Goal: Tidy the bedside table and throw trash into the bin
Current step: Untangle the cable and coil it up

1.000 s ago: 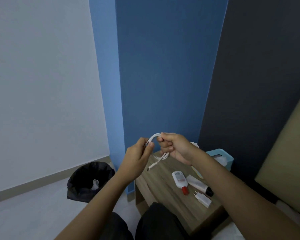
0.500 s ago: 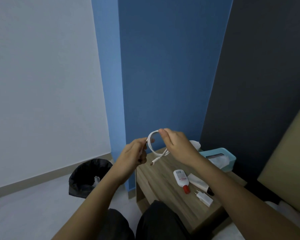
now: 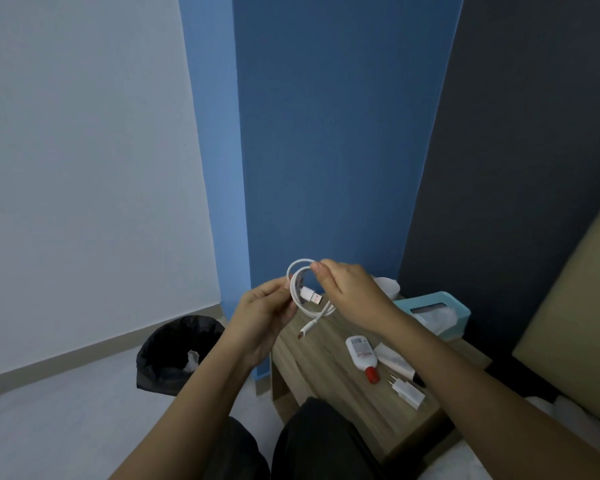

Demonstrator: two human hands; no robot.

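Above the near left corner of the wooden bedside table point(image 3: 312, 372), both hands hold a coiled white charging cable point(image 3: 297, 284) in the air. The left hand point(image 3: 262, 318) pinches the left side of the loop between thumb and fingers, and the right hand point(image 3: 349, 291) grips the top of the loop with thumb and forefinger. One flat USB plug lies across the middle of the coil, and the other, smaller plug dangles below it, clear of the tabletop.

On the table lie a small white bottle with a red cap point(image 3: 362, 355), a white tube point(image 3: 395, 362) just beside it, and a white wall-charger plug point(image 3: 407, 393) near the front edge. A teal tissue box point(image 3: 440, 315) sits at the back, with a white cup point(image 3: 387, 287) partly hidden behind the right wrist. A round bin lined with a black bag point(image 3: 174, 355) stands on the floor to the left of the table, with a scrap of white paper inside.
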